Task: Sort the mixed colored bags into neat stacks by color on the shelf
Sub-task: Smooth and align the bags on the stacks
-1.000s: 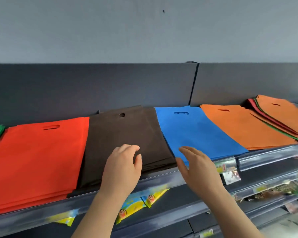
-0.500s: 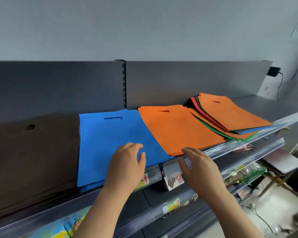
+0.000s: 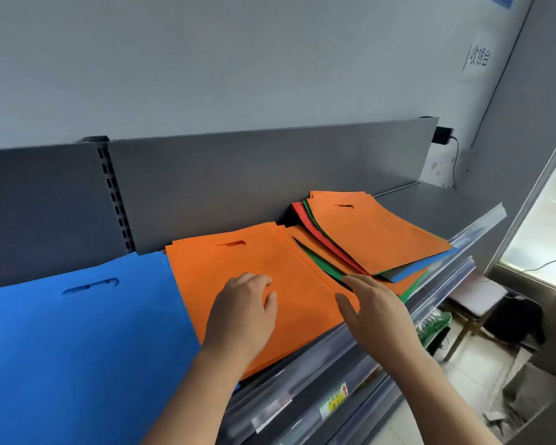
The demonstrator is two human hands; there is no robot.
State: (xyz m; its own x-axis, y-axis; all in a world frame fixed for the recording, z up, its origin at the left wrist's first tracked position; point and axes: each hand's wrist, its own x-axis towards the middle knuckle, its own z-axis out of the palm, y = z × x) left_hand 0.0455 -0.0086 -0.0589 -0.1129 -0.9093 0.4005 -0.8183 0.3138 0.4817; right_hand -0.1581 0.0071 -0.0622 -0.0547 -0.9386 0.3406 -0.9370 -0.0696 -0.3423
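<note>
Reference point: the orange stack [image 3: 270, 261], lying flat on the shelf [image 3: 430, 200] with its handle cut-out toward the dark back panel [image 3: 238, 178].

Task items. The blue stack [image 3: 77, 332] lies directly left of the orange stack, with the edges touching or slightly overlapped. The mixed pile [image 3: 373, 232] sits directly right of the orange stack, and its lower layers run partly under or against that stack's right edge. The pile is fanned and not squared. An orange bag is on top, with a red bag [image 3: 305, 216], a green bag [image 3: 321, 264] and a blue bag [image 3: 424, 264] showing at its edges beneath.

Left hand [image 3: 243, 313]: palm down over the near middle of the orange stack. The grip is slack, with the fingers loosely bent, and encloses nothing. The fingertips are at the bag surface, but contact cannot be confirmed.

Right hand [image 3: 376, 306]: at the near right corner of the orange stack, set on edge. The grip is spread, with the fingers straight and the thumb out, and holds nothing. The fingertips point at the gap where the green bag shows beside the pile.

Other items. A clear price rail [image 3: 334, 358] runs along the shelf front below the orange stack. A yellow label [image 3: 333, 401] sits on the rail lower down. A black adapter [image 3: 443, 135] is mounted on the wall, far right of the orange stack, past the end of the back panel.
</note>
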